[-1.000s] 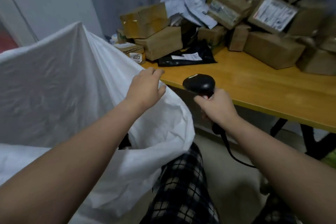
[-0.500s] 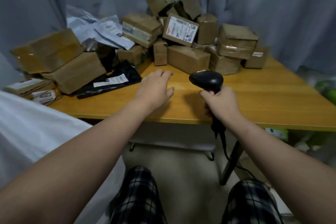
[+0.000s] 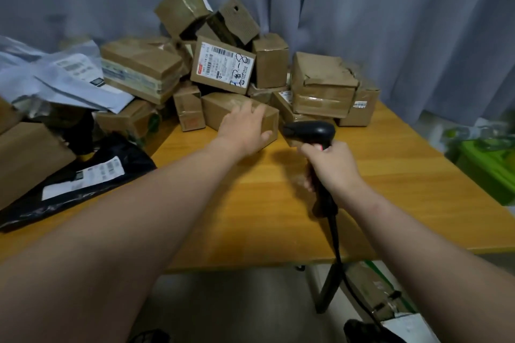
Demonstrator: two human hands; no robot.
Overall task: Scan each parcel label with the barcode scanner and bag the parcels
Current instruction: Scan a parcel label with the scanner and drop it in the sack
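Note:
A heap of brown cardboard parcels sits at the back of the wooden table (image 3: 278, 203). My left hand (image 3: 243, 131) lies on top of a long brown box (image 3: 220, 108) at the front of the heap, fingers spread over it and thumb at its near side. My right hand (image 3: 334, 167) grips the handle of the black barcode scanner (image 3: 309, 131), whose head points left toward that box. Above it leans a box with a white barcode label (image 3: 223, 68). The white bag is out of view.
A black mailer with a white label (image 3: 80, 178) lies at the front left, grey-white mailers (image 3: 64, 78) behind it. The scanner cable (image 3: 338, 245) hangs over the table's front edge. A grey curtain hangs behind; green items (image 3: 485, 159) stand at the right.
My view has swung away from the white bag to the table. My left hand left the bag's rim, reached forward and landed on the long brown box. The scanner moved closer to the heap.

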